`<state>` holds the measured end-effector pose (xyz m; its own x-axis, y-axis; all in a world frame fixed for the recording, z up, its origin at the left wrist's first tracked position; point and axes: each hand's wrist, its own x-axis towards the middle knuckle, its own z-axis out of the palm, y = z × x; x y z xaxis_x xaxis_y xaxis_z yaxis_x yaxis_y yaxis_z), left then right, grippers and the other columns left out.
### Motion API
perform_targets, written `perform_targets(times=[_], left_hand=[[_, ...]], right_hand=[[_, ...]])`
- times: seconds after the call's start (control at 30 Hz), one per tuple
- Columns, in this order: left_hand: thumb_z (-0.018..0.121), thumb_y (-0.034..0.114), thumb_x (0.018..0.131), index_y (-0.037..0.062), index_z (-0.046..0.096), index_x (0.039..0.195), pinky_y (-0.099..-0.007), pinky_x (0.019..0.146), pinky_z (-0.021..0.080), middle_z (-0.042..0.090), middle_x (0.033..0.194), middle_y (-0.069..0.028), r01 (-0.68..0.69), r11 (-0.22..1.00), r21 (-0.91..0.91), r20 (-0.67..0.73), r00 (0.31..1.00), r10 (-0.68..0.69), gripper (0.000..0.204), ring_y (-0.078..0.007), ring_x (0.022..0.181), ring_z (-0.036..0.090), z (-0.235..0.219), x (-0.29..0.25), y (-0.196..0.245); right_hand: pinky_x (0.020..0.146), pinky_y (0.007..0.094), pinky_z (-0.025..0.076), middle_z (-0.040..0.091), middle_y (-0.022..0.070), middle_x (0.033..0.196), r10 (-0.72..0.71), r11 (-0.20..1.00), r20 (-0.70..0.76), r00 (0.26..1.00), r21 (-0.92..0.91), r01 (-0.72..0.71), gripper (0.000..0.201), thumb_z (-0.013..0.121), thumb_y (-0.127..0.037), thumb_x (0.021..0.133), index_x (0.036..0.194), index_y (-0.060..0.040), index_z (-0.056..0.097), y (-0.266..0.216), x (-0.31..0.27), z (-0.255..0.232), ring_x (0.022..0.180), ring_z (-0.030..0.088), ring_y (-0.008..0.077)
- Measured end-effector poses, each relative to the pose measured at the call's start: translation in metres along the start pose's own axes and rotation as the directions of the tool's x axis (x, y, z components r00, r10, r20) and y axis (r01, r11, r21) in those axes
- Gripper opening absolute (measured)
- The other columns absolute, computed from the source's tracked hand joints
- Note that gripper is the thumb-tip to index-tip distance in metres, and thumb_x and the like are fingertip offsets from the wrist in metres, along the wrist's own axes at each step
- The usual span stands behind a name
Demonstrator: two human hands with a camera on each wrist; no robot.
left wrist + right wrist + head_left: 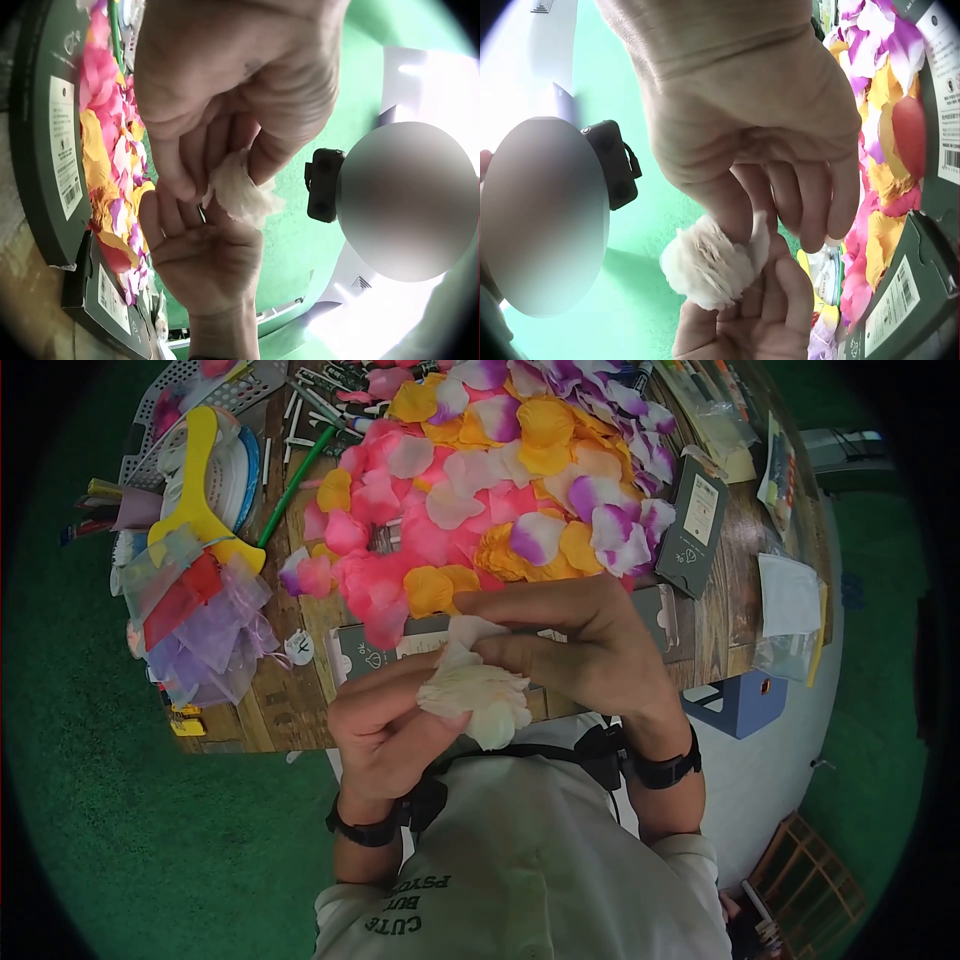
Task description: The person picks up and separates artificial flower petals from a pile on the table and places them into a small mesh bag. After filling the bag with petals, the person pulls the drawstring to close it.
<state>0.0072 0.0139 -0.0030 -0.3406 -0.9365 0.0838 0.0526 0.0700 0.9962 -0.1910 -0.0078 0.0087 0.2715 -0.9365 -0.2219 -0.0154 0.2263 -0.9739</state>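
A bunch of layered cream-white petals (478, 695) is held between both hands, close to the body at the table's front edge. The left hand (390, 730) grips the bunch from the left with thumb and fingers. From the right, the right hand (590, 650) pinches one petal at the top of the bunch between thumb and forefinger. In the right wrist view the stacked edges of the white petals (709, 262) show below the right thumb. The left wrist view shows the petals (241, 193) pinched at the left fingertips.
Pink petals (375, 575), orange petals (545, 425) and purple-white petals (620, 540) are heaped behind the hands. Dark boxes (692, 525) lie around the heap. At left are a yellow holder (200, 480), mesh bags (215, 630) and a green pen (296, 488); a white packet (790, 595) lies right.
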Motion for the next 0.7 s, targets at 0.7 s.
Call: perform_targets(times=[0.7], left_hand=[[0.056, 0.009, 0.089, -0.0068, 0.061, 0.103, -0.0293, 0.07, 0.052, 0.065, 0.091, -0.0115, 0.231, 0.921, -0.315, -0.364, 0.867, -0.342, 0.022, -0.0163, 0.081, 0.062, 0.019, 0.015, -0.014]], right_hand=[[0.077, 0.0279, 0.05, 0.065, 0.0179, 0.095, 0.168, 0.924, -0.463, 0.87, 0.382, 0.024, 0.019, 0.063, -0.001, 0.079, 0.096, 0.0085, 0.064, -0.006, -0.007, 0.012, 0.082, 0.064, 0.0203]])
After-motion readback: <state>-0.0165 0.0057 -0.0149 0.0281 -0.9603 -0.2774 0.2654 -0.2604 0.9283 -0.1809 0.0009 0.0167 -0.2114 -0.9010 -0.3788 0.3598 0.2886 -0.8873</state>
